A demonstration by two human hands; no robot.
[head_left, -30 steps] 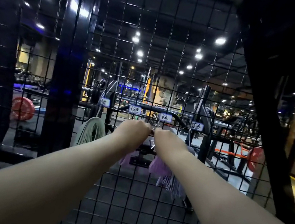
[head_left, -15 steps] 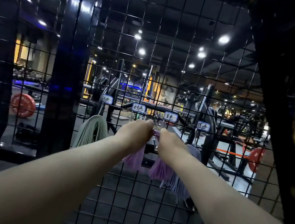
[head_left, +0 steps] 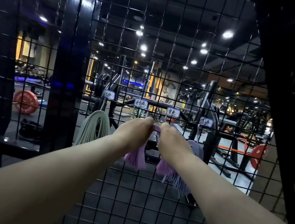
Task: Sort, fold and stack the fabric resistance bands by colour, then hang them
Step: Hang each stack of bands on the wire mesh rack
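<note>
Left hand (head_left: 135,130) and right hand (head_left: 172,141) newly apart, fold of purple bands (head_left: 137,159) between pinching fingers (head_left: 148,121) (ends dangling).

- what has changed at the centre of the frame?
- more of the purple bands (head_left: 135,158) now hangs in view under the left hand (head_left: 135,131) and right hand (head_left: 171,142).
- anything else?
- a purple strip now shows between the knuckles.

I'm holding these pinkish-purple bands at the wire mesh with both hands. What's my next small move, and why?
Probably hook the pinkish-purple bands onto the wire mesh before letting go: left hand and right hand pinch the top fold, ends dangling, green bands already hanging alongside.
</note>
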